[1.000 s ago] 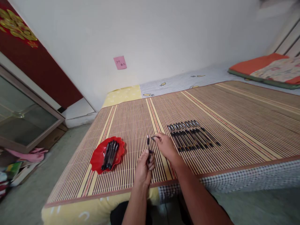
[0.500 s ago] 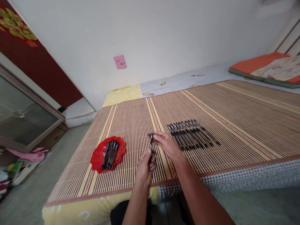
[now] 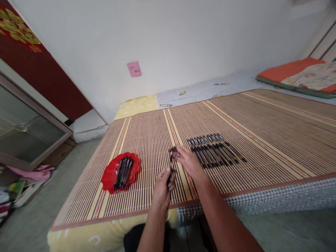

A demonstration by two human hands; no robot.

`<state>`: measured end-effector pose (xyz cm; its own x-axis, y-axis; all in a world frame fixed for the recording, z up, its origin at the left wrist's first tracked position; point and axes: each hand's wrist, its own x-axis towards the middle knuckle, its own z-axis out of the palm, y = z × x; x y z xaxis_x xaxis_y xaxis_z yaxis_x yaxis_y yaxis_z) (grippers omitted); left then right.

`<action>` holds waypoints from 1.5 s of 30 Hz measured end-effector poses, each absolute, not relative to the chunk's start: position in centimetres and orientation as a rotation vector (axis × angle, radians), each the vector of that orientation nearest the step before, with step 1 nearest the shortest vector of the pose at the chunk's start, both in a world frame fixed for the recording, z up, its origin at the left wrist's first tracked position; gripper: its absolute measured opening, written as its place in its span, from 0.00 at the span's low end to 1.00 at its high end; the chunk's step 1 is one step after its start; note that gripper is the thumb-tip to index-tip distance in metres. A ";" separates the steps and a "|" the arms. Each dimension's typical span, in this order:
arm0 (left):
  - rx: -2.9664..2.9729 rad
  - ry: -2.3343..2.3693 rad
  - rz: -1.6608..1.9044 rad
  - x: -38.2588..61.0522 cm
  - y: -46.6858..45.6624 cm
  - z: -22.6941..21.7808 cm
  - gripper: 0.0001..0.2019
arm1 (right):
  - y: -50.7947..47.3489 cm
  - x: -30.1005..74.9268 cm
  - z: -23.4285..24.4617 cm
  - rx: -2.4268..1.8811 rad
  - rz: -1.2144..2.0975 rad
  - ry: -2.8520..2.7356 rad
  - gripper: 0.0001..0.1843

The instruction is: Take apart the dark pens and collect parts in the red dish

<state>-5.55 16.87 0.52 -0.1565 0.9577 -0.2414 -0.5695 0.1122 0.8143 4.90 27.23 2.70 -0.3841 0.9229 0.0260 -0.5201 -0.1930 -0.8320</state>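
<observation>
My left hand (image 3: 163, 183) is closed around the lower part of a dark pen (image 3: 170, 159), which stands nearly upright above the mat with its shiny tip upward. The fingers of my right hand (image 3: 186, 159) are bent about the pen's upper end, thumb and fingertips close to the tip; the exact contact is too small to make out. To the right, several similar black pens (image 3: 215, 152) lie side by side in a slanted row on the striped mat. At the left, a red scalloped plate (image 3: 107, 178) holds several more black pens (image 3: 123, 171).
The striped bamboo mat (image 3: 147, 140) covers the bed, whose front edge runs just before me. A folded orange and floral quilt (image 3: 294, 73) lies at the far right. A pink note (image 3: 134, 69) is on the wall. A glass-panelled cabinet door (image 3: 26, 129) stands at the left.
My right hand has shifted slightly up and to the right, and the pen leans a little more to the right. The left hand, the plate and the row of pens stay in place.
</observation>
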 end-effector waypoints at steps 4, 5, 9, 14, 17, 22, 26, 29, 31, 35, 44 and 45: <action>0.516 0.992 1.447 -5.5 16.8 0.6 0.23 | 27.1 5.1 3.0 -0.556 1.792 -0.972 0.20; 0.516 0.991 1.445 -5.5 16.8 0.6 0.23 | 27.1 5.1 3.0 -0.542 1.798 -0.981 0.19; 0.519 0.970 1.446 -5.5 16.8 0.5 0.22 | 27.0 5.3 2.9 -0.560 1.807 -1.027 0.16; 0.517 0.966 1.448 -5.5 16.8 0.4 0.21 | 27.2 5.2 2.5 -0.569 1.781 -1.116 0.14; 0.520 0.969 1.447 -5.4 16.7 0.4 0.21 | 27.3 5.1 2.3 -0.563 1.773 -1.114 0.14; 0.507 0.987 1.454 -5.4 16.7 0.4 0.22 | 27.2 5.3 2.7 -0.585 1.804 -1.035 0.20; 0.511 1.009 1.447 -5.4 16.8 0.6 0.23 | 27.1 5.5 3.1 -0.562 1.821 -0.986 0.22; 0.515 1.010 1.450 -5.3 16.9 0.6 0.23 | 27.0 5.5 3.3 -0.568 1.813 -1.020 0.18; 0.518 1.004 1.452 -5.3 16.8 0.6 0.23 | 27.0 5.5 3.2 -0.592 1.799 -1.046 0.16; 0.516 0.995 1.446 -5.2 16.7 0.7 0.23 | 27.2 5.3 2.7 -0.598 1.780 -1.071 0.16; 0.512 1.011 1.448 -5.2 16.8 0.9 0.23 | 27.1 5.5 3.1 -0.587 1.819 -0.999 0.23; 0.511 1.009 1.449 -5.2 16.8 0.9 0.23 | 27.0 5.5 3.2 -0.586 1.820 -0.993 0.23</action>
